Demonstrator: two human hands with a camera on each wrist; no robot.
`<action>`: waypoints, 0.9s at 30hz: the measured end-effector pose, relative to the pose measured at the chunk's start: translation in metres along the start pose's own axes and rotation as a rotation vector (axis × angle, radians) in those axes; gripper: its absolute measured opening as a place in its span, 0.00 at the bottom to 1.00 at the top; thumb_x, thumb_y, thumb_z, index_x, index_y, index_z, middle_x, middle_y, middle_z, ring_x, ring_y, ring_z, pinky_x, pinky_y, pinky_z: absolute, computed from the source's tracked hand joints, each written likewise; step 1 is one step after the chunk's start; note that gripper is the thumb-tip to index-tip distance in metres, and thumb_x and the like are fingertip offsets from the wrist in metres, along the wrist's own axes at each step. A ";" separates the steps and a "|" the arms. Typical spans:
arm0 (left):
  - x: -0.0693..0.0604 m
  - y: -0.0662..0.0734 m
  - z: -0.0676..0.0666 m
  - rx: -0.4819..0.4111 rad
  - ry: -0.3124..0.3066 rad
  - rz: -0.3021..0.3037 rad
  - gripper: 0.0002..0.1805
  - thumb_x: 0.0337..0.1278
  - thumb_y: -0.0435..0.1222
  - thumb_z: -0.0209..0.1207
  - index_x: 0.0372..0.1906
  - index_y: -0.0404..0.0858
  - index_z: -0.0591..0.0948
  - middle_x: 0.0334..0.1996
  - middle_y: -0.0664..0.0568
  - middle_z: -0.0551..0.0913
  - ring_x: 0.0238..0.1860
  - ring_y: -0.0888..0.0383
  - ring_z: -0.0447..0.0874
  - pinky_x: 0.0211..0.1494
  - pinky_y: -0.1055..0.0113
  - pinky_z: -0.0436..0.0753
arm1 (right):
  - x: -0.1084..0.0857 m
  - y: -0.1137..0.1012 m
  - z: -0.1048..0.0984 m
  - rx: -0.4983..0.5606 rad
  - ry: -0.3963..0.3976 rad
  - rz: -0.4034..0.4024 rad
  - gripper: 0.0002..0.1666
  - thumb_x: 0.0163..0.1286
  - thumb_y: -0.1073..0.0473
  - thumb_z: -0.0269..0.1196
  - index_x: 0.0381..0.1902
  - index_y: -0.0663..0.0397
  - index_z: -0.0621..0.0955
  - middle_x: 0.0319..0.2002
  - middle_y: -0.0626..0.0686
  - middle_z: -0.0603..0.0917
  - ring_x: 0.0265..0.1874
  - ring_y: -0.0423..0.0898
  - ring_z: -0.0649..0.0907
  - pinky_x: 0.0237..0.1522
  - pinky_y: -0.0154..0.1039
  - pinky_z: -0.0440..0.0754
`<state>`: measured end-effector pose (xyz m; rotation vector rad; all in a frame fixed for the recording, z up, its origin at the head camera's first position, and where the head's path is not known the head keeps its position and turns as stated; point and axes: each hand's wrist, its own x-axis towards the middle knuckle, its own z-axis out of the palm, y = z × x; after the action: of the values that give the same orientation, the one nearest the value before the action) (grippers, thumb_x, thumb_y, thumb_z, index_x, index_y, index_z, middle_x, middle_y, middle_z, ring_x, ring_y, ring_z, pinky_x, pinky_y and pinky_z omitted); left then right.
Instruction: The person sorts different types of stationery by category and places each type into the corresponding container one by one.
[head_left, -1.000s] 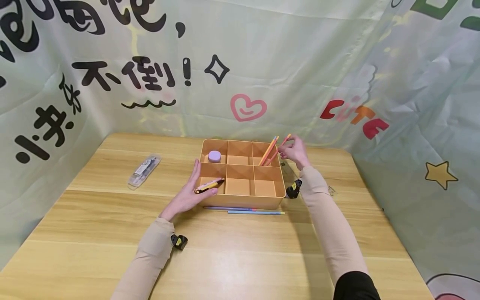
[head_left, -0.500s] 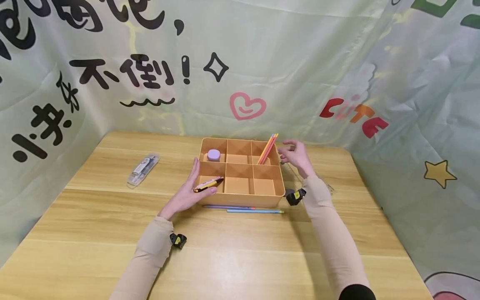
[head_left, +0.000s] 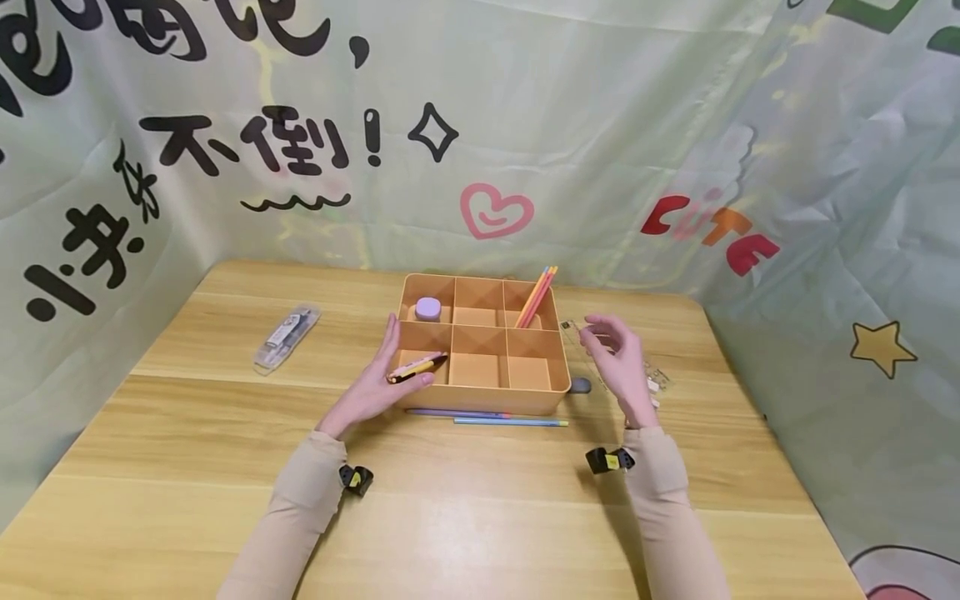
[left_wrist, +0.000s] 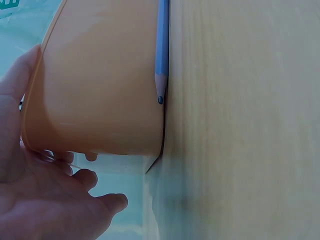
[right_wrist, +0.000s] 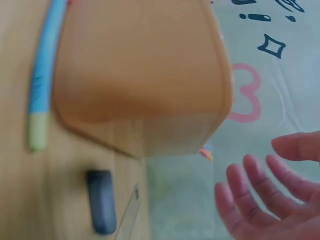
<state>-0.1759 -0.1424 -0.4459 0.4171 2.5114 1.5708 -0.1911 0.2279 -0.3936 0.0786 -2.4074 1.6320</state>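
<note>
Nearest, on the table (head_left: 480, 517), a purple pencil (head_left: 457, 413) and a blue pencil (head_left: 521, 423) lie to the right of the left grip (head_left: 372, 390), along the organizer's near side. That grip rests against the left end of the six-compartment organizer (head_left: 487, 402), its fingers extended and its thumb by the near rim. Just past the thumb, some markers (head_left: 417, 369) lie at the near-left compartment (whether the thumb touches them, I can't tell).

The right grip (head_left: 618, 362) is released, fingers loosely bent around nothing, and well apart from the organizer's right side. To its left, just beside the organizer, is a grey oblong object (head_left: 581, 386); beneath and to its right lie small pale pieces (head_left: 657, 382), too small to name.

Farther off, ahead and left of the right grip, orange and pink pencils (head_left: 537, 297) lean upright in the far-right compartment. A second ago that grip was pinching one of them there; now it has let go and drawn back. They stay propped unaided, so that placement looks finished, while the two loose pencils remain outside. Beyond the left grip, a lilac-topped object (head_left: 428, 309) sits in the far-left compartment.
</note>
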 end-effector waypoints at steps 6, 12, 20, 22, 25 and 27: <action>0.001 0.000 -0.001 -0.004 -0.001 0.003 0.61 0.62 0.53 0.64 0.81 0.50 0.29 0.80 0.64 0.20 0.83 0.45 0.26 0.81 0.34 0.39 | -0.009 0.009 -0.002 0.022 0.024 -0.032 0.18 0.74 0.61 0.61 0.55 0.69 0.78 0.43 0.50 0.83 0.40 0.30 0.82 0.43 0.24 0.82; 0.001 0.000 0.000 0.001 -0.002 0.003 0.61 0.63 0.54 0.64 0.81 0.49 0.29 0.79 0.64 0.20 0.83 0.44 0.25 0.81 0.34 0.39 | -0.012 0.018 -0.005 0.014 0.008 -0.038 0.17 0.74 0.62 0.61 0.53 0.72 0.78 0.42 0.54 0.84 0.37 0.32 0.83 0.41 0.29 0.85; 0.000 -0.001 0.000 -0.001 0.001 0.009 0.62 0.62 0.54 0.64 0.81 0.48 0.29 0.79 0.64 0.20 0.82 0.44 0.25 0.80 0.33 0.38 | -0.017 0.028 -0.010 -0.046 -0.078 -0.056 0.15 0.75 0.62 0.60 0.51 0.71 0.78 0.44 0.69 0.83 0.37 0.35 0.83 0.42 0.29 0.85; 0.000 -0.001 0.000 0.001 0.000 0.007 0.61 0.62 0.54 0.64 0.81 0.48 0.29 0.79 0.64 0.20 0.82 0.44 0.25 0.80 0.33 0.38 | -0.019 0.030 -0.012 -0.091 -0.101 -0.054 0.16 0.75 0.62 0.59 0.51 0.71 0.79 0.45 0.69 0.84 0.38 0.32 0.82 0.43 0.26 0.84; 0.001 -0.001 0.000 0.009 -0.001 0.004 0.62 0.62 0.54 0.64 0.81 0.49 0.29 0.79 0.63 0.20 0.82 0.43 0.26 0.80 0.33 0.39 | -0.023 0.030 -0.015 -0.179 -0.144 -0.059 0.16 0.75 0.60 0.59 0.51 0.69 0.80 0.47 0.67 0.85 0.41 0.33 0.82 0.47 0.23 0.81; 0.001 -0.002 -0.001 0.013 -0.003 0.003 0.62 0.62 0.54 0.64 0.80 0.49 0.29 0.80 0.63 0.20 0.82 0.42 0.26 0.80 0.33 0.38 | -0.026 0.032 -0.017 -0.232 -0.174 -0.067 0.15 0.75 0.60 0.60 0.50 0.67 0.81 0.47 0.65 0.86 0.44 0.35 0.82 0.49 0.21 0.80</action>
<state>-0.1776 -0.1432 -0.4473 0.4245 2.5214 1.5546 -0.1690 0.2533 -0.4221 0.2682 -2.6746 1.3574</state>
